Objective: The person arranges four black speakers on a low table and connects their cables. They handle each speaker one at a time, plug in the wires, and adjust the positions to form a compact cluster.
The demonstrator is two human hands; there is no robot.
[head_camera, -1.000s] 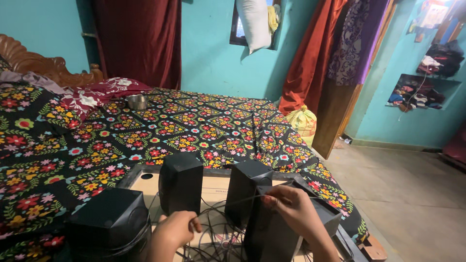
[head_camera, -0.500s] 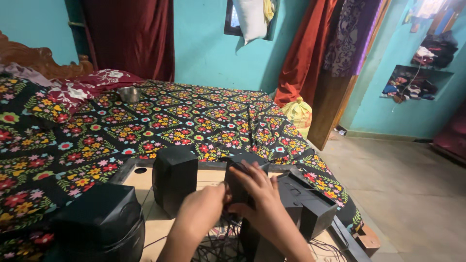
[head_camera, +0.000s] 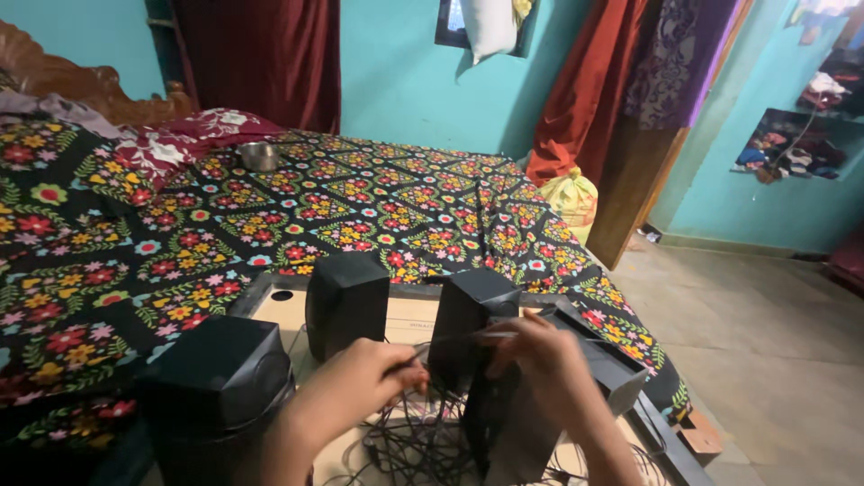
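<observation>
My left hand (head_camera: 360, 385) is closed around thin black wires (head_camera: 416, 430) that lie tangled on a flat cardboard box (head_camera: 409, 317). My right hand (head_camera: 540, 358) pinches a stretch of the same wire, pulled taut between both hands, in front of the middle small black speaker (head_camera: 472, 313). Another small speaker (head_camera: 346, 301) stands upright to the left. A third dark speaker (head_camera: 515, 423) sits below my right hand. A bigger black subwoofer (head_camera: 214, 389) stands at the lower left.
All this rests at the foot of a bed with a black flowered cover (head_camera: 270, 216). A small steel bowl (head_camera: 257, 157) sits near red pillows (head_camera: 184, 144). A yellow bag (head_camera: 569, 198) leans by red curtains; bare floor (head_camera: 765, 360) lies to the right.
My hands came together over the middle speaker, then parted slightly, and now stretch a wire between them. The view tilted a little downward.
</observation>
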